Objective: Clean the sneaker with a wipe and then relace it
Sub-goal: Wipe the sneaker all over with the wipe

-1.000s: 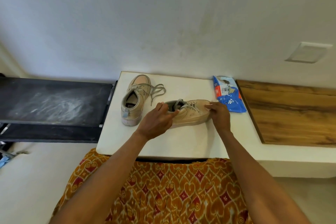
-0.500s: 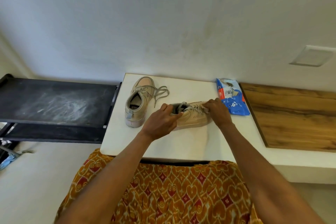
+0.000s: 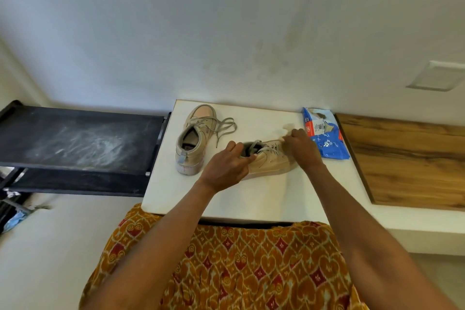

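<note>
White table point(image 3: 264, 199) against the wall; black shelf unit point(image 3: 83, 143) to its left, wood-grain surface point(image 3: 407, 158) to its right. Patterned orange garment point(image 3: 239, 267) at the near edge.

Two beige sneakers on the table. Far-left sneaker point(image 3: 193, 141): upright, toe pointing far, laced, loose lace ends trailing to its right. Near sneaker point(image 3: 269, 161): table centre, lying crosswise, heel left, toe right, between both hands.

Blue wipes packet point(image 3: 324, 136): far-right table corner, just beside the right hand, flat.

Left hand point(image 3: 226, 166): fingers curled over the heel collar of the near sneaker, gripping it. Right hand point(image 3: 302, 146): over the near sneaker's forefoot, fingertips pinched together at the laces point(image 3: 266, 150); exactly what they pinch is too small to tell.
</note>
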Demonstrator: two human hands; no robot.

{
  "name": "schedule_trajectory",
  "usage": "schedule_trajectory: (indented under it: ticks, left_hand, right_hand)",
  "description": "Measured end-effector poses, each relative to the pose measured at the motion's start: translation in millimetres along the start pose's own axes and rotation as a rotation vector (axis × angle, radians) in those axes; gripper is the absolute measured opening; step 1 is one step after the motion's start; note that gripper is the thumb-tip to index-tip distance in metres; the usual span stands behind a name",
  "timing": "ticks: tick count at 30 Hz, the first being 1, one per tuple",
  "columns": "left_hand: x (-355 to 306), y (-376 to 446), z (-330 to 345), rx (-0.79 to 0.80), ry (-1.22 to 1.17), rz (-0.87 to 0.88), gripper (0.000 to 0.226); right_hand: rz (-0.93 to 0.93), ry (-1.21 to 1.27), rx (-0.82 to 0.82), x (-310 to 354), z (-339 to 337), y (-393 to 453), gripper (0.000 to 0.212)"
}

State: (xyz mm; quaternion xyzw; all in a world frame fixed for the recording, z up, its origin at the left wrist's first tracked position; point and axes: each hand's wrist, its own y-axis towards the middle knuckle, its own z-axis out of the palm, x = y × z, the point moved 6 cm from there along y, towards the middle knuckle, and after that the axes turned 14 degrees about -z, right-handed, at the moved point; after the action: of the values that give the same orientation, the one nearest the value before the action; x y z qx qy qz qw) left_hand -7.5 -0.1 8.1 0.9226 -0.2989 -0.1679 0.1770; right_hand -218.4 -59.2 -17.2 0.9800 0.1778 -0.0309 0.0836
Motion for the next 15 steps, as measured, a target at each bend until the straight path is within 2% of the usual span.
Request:
schedule_trajectory:
  ticks: [3,5,7,10,15]
  left_hand:
    - [-2,0,-3,-0.026,-0.003,0.011,0.033]
    - [-2,-1,-3,-0.043,-0.011,0.009,0.034]
    - [-2,-1,-2,-0.055,-0.008,0.005,0.031]
    - [-1,0,1,-0.049,-0.012,-0.003,0.03]
    - [1,2,2,-0.025,-0.011,-0.006,0.034]
  right_hand:
    - [0.14,-0.02,0.083,-22,-7,-1,0.026]
    - [0.167,0.092,0.026,-21,-12,4,0.029]
    - [0.066,0.174,-0.063,-5,-18,10,0.03]
    - [-0.079,0.142,-0.021,20,-11,10,0.026]
    - [0.197,0.01,0.117,-26,5,4,0.024]
